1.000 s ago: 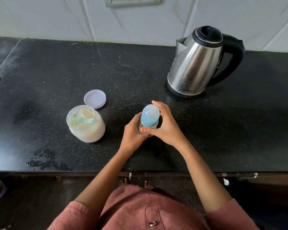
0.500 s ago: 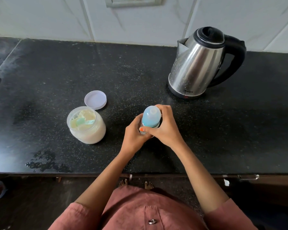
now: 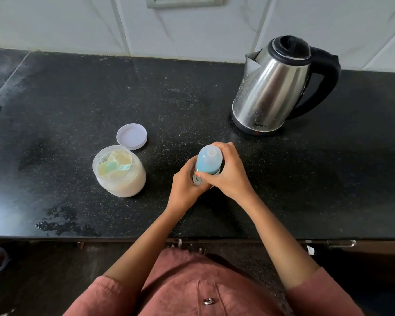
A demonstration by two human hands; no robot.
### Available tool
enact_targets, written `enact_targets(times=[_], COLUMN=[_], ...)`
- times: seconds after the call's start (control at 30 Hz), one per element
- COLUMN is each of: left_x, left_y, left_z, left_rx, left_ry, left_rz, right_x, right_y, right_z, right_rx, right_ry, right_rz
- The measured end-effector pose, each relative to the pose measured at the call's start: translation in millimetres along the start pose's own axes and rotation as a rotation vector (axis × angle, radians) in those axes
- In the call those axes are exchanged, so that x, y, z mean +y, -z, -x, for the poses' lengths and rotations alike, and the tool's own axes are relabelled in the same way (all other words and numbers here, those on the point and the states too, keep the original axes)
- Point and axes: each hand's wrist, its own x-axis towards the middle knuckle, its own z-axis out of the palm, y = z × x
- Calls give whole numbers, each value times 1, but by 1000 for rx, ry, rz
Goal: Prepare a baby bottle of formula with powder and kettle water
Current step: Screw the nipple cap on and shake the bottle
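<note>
Baby bottle [image 3: 207, 166] upright, translucent blue cap [image 3: 209, 156] on, body printed.

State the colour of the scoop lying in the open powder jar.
The plastic scoop is pale green; head view.

Soft, even daylight, prob. from the left: pale glare on the dark surface [image 3: 192, 99] nr its left edge. Bright streaks on the steel kettle [image 3: 269, 87]. Shadows faint. Focus sharp; wide-angle lens bends the edges. Below the surface, v. dim.
</note>
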Motion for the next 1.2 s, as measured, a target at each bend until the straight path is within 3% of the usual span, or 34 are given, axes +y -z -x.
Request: enact_targets(times=[0.07,0.23,0.43,0.8,1.03,1.2], left_x=[0,0,6,10,5,-4], left_y=[1,3,1,-6,-3,9], left_z=[-1,-2,3,9,6,4], left_rx=[-3,-44,14,119,70,-123], left_ry=[-7,11,-12,-72,-44,-69], left_rz=[-7,24,15,11,-20,-127], right_x=[-1,4,8,3,12,16], right_y=[-1,20,12,-14,-21,-22], right_z=[-2,-9,-3,10,13,16], right_rx=[-8,-259,-57,157,4,-32], right_ry=[-7,-10,11,-7,-101,-163], right_rz=[40,-27,-17,-35,-188,-206])
